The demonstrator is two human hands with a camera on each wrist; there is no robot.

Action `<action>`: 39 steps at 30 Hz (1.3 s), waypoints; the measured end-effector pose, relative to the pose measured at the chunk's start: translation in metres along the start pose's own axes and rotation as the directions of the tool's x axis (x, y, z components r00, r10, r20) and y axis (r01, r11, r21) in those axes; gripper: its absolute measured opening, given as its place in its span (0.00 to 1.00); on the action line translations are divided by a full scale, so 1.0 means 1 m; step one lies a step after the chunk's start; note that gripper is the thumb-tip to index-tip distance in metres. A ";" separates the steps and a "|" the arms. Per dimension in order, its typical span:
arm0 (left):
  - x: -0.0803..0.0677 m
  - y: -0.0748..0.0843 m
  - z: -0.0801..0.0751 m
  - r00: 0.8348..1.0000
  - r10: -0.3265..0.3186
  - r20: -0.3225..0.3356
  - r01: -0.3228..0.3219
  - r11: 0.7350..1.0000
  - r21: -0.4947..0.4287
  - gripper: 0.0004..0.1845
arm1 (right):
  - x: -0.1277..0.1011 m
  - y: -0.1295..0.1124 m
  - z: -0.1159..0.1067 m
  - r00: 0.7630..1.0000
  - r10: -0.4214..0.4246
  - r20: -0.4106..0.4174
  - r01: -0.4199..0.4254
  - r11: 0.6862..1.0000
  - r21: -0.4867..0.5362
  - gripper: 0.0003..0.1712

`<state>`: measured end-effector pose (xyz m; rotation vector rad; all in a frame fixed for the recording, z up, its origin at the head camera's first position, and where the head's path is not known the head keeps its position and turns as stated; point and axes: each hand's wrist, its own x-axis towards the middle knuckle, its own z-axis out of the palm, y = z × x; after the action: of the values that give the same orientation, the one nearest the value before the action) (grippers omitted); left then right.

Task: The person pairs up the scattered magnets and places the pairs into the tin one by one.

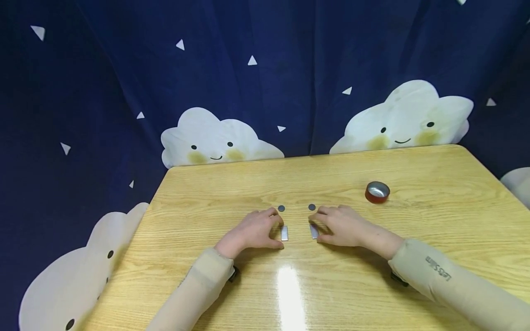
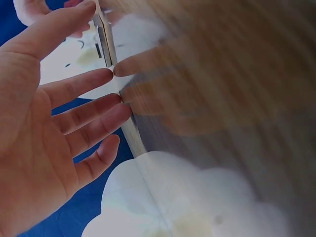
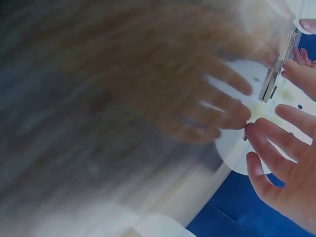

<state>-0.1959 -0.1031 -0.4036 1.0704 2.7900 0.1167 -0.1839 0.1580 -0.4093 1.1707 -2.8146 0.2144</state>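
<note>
On the wooden table my left hand (image 1: 257, 230) rests with thumb and fingers spread around a small silver rectangular plate (image 1: 284, 233). In the left wrist view the plate (image 2: 103, 44) lies flat between the thumb tip and the index fingertip. My right hand (image 1: 342, 225) mirrors it, fingers loosely bent, beside a second silver plate (image 1: 314, 231) that lies slightly slanted. Its thumb tip is right at the near end of that plate, partly overlapping it in the right wrist view. Two dark round discs, one left (image 1: 281, 208) and one right (image 1: 312, 207), lie just beyond the fingertips.
A round red tin (image 1: 377, 192) with a silver inside stands beyond the right hand. The glossy table (image 1: 232, 184) ends at a dark blue curtain (image 1: 290, 92) printed with smiling clouds. Light glares off the table nearer the person.
</note>
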 end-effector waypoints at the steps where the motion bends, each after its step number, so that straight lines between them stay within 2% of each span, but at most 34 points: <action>1: 0.000 0.000 0.000 1.000 0.005 -0.003 -0.005 1.000 0.003 0.29 | 0.000 0.000 0.000 1.000 -0.006 -0.001 0.006 1.000 -0.003 0.28; 15: -0.001 0.004 0.000 1.000 0.011 -0.001 -0.011 1.000 0.022 0.24 | 0.004 -0.001 0.006 0.999 -0.037 -0.008 0.037 0.999 -0.031 0.25; 25: 0.002 0.005 -0.001 0.998 0.055 -0.024 -0.054 0.998 0.032 0.20 | 0.006 0.001 0.007 0.997 -0.067 -0.030 0.065 0.995 -0.070 0.24; 33: 0.004 0.007 0.000 0.999 0.048 -0.014 -0.047 0.998 0.031 0.21 | 0.006 0.000 0.007 0.997 -0.073 -0.037 0.071 0.996 -0.046 0.20; 39: 0.003 0.008 0.000 0.998 0.050 -0.025 -0.049 0.997 0.060 0.17 | 0.008 -0.003 0.006 0.997 -0.070 -0.025 0.070 0.998 -0.012 0.15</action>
<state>-0.1931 -0.0949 -0.4029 1.1605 2.8075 0.0541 -0.1879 0.1490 -0.4142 1.2524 -2.7445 0.2070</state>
